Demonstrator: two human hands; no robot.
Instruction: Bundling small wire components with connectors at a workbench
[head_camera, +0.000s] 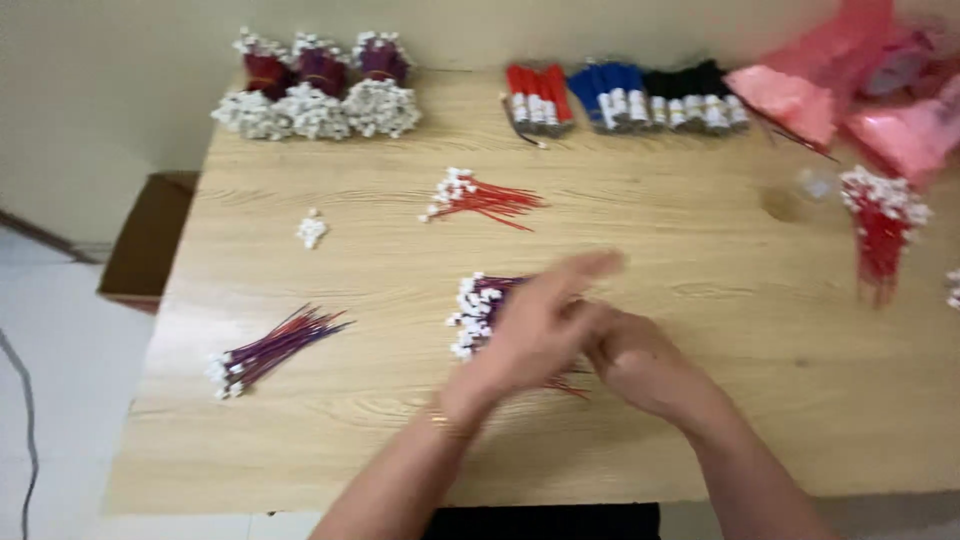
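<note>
Open table (700, 440) in front — clutter at the edges
Wire bundles (275, 350) left, red wires (485, 198) ahead; bare wood lies between them.

Wooden table (700, 300), cream wall (120, 80), white floor (60, 380)

Both hands (580, 335) motion-blurred, covering most of the wire bundle (478, 310) beneath; grip unreadable; pink bags (850, 90) and white connectors (953, 288) cut off at right edge.

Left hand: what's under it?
Under the left hand lies a wire bundle with white connectors showing at its left edge. The bundle's remainder is covered by both hands.
</note>
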